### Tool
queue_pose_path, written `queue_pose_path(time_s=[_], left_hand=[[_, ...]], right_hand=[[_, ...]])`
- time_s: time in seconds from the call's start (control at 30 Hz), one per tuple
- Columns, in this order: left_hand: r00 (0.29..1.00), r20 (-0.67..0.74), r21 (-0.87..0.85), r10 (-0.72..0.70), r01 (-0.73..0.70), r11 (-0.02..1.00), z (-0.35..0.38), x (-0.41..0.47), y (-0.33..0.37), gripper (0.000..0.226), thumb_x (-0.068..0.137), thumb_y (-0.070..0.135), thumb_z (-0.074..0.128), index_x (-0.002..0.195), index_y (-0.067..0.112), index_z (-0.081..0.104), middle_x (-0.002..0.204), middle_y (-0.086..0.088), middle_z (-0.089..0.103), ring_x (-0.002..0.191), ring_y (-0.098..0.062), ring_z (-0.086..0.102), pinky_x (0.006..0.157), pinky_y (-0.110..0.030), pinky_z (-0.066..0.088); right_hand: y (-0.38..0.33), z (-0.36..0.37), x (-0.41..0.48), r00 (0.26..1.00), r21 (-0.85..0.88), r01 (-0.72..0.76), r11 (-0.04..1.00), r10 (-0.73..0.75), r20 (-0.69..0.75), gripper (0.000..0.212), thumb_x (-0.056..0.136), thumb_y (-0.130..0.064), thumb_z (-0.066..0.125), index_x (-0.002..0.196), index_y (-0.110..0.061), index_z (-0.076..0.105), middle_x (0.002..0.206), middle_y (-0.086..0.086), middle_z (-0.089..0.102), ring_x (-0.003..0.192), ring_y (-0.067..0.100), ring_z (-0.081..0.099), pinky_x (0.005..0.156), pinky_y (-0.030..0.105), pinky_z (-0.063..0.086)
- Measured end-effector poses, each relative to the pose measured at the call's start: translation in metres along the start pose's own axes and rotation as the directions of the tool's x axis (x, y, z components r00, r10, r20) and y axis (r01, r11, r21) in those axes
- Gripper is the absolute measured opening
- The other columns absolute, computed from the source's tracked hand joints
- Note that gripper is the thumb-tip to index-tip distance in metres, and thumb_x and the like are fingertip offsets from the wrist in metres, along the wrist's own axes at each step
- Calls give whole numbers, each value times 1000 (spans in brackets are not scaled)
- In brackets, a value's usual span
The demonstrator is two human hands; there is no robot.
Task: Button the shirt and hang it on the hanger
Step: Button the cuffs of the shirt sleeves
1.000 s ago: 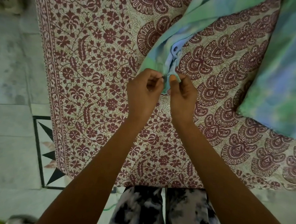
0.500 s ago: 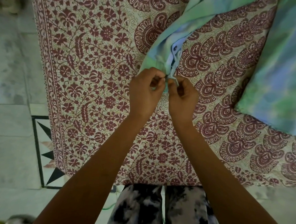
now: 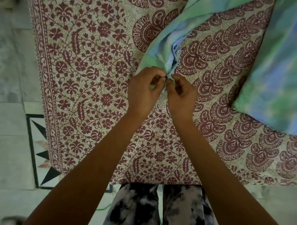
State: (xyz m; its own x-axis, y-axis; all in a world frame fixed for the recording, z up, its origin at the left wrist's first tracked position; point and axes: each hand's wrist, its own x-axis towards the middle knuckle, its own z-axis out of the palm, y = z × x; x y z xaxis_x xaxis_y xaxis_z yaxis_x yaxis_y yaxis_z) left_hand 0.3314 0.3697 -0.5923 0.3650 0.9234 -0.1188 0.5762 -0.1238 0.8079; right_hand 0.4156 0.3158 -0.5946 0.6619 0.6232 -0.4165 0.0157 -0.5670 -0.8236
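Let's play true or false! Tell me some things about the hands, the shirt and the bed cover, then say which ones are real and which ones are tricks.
1. The left hand and the right hand both pinch the edge of the shirt. True.
2. The shirt is plain red. False: it is streaked green and blue.
3. The shirt lies on a bedspread printed with dark red flowers. True.
4. The person's trousers are plain white. False: they are blotched black and white.
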Motion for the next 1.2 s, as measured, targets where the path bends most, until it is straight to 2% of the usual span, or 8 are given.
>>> queue_pose_path(time_s=[0.17, 0.47, 0.57, 0.67, 0.73, 0.87, 1.07, 1.2], left_hand=[[1000, -21, 18, -8, 9, 1000, 5, -3, 0, 10, 84, 12, 61, 89, 9, 68, 80, -3, 69, 69, -10, 62, 62, -18, 48], [991, -85, -88, -100, 92, 992, 7, -5, -1, 9, 82, 10, 62, 88, 7, 68, 80, -3, 71, 69, -5, 63, 66, -16, 51], [999, -2, -63, -37, 37, 997, 5, -3, -1, 9, 82, 11, 62, 88, 7, 68, 80, -3, 71, 69, -9, 64, 65, -22, 53], [999, 35, -49, 12, -10, 999, 5, -1, 0, 10, 84, 11, 60, 89, 6, 68, 80, -4, 71, 70, -10, 65, 65, -21, 53], [999, 27, -50, 28, -26, 998, 5, -1, -1, 11, 84, 11, 60, 89, 6, 67, 81, -5, 71, 70, -10, 65, 64, -18, 52], [1000, 1, -83, 17, -17, 996, 8, -3, -1, 10, 85, 10, 61, 90, 6, 68, 83, -3, 70, 72, -3, 60, 65, -4, 45], [998, -3, -123, 60, -60, 991, 9, -5, 9, 10, 86, 11, 60, 89, 4, 67, 83, -5, 70, 76, -8, 62, 66, -13, 50], [997, 0, -106, 79, -79, 991, 10, -7, 14, 10, 85, 10, 60, 90, 4, 67, 83, -4, 69, 78, -5, 60, 67, -7, 47]], right_hand=[[-3, -8, 4, 999, -39, 34, 999, -33, 38, 11, 84, -11, 58, 86, -8, 69, 57, -10, 53, 46, 1, 40, 50, 23, 35], [-5, -4, -3, 986, -227, 164, 960, -161, 34, 20, 77, -22, 55, 87, -9, 67, 67, -7, 55, 52, -2, 44, 52, 20, 37], [-1, -5, -4, 997, -141, 75, 987, -76, 1, 23, 80, -22, 54, 90, -6, 68, 65, -2, 56, 50, 1, 42, 50, 19, 32], [-2, -7, -2, 997, 119, -78, 990, 78, 2, 18, 87, -10, 53, 85, 4, 64, 66, 17, 57, 56, 14, 41, 55, 24, 33], [-5, -7, 0, 988, 243, -149, 958, 154, -4, 16, 89, -3, 52, 78, 0, 64, 62, 10, 56, 53, 10, 40, 51, 23, 34], [-6, -9, 0, 992, 262, -123, 957, 124, 13, 19, 87, -7, 58, 69, -13, 63, 60, 4, 53, 56, 13, 40, 56, 26, 35], [-5, -18, -4, 994, 151, -1, 988, 18, -111, 4, 82, -9, 65, 79, -11, 63, 61, -8, 55, 51, 1, 41, 51, 15, 36], [-3, -23, -4, 994, 169, 13, 986, 6, -113, 4, 82, -7, 65, 85, -10, 65, 63, -9, 55, 49, -2, 41, 50, 13, 35]])
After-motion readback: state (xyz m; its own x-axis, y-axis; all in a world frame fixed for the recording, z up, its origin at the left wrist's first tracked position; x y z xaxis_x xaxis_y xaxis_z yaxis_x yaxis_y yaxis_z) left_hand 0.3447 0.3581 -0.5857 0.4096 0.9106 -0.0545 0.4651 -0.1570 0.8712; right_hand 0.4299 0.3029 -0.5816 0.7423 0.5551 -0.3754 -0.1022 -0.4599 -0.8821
